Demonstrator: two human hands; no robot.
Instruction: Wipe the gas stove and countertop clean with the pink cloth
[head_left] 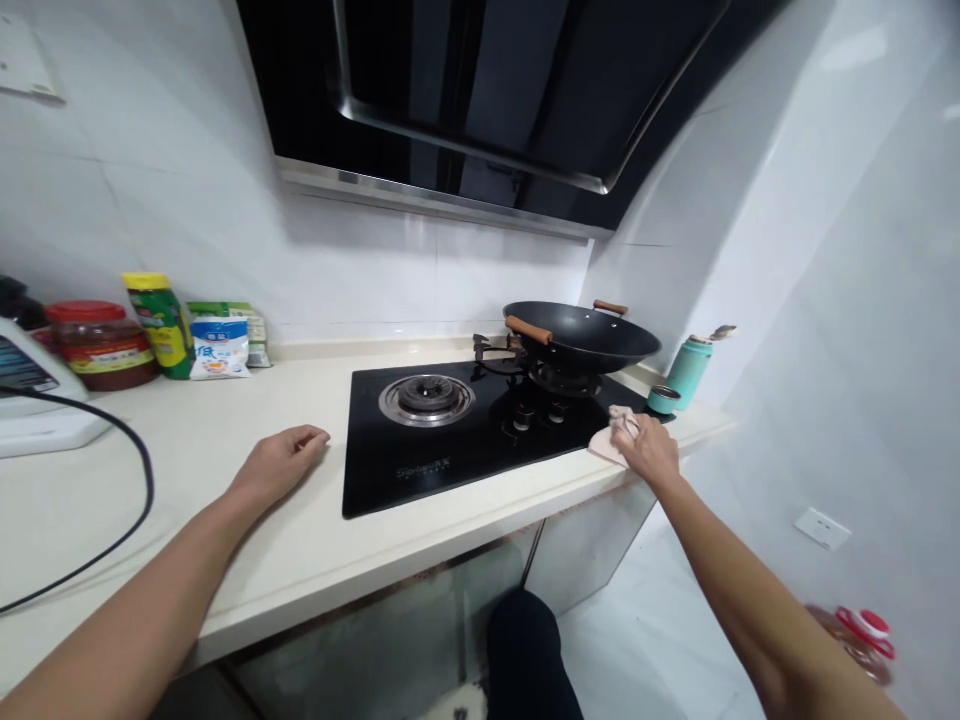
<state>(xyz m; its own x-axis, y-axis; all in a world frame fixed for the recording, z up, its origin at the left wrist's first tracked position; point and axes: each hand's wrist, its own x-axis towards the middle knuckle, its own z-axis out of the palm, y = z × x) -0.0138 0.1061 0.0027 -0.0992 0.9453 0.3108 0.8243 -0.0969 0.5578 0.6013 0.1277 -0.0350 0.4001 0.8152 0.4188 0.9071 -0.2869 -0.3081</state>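
My right hand grips a crumpled pale pink cloth, pressing it on the front right edge of the black glass gas cooktop and the counter beside it. My left hand rests on the counter left of the cooktop, its fingers curled together and no object showing in them. On the right burner sits a black wok with wooden handles. The left burner is bare. Just beyond my right hand stands a small turquoise cup with a dark inside, near a turquoise bottle.
A range hood hangs low over the cooktop. At the counter's left are a red-lidded jar, a yellow-capped container, a white-blue packet and a black cable. A red-capped jug is at lower right.
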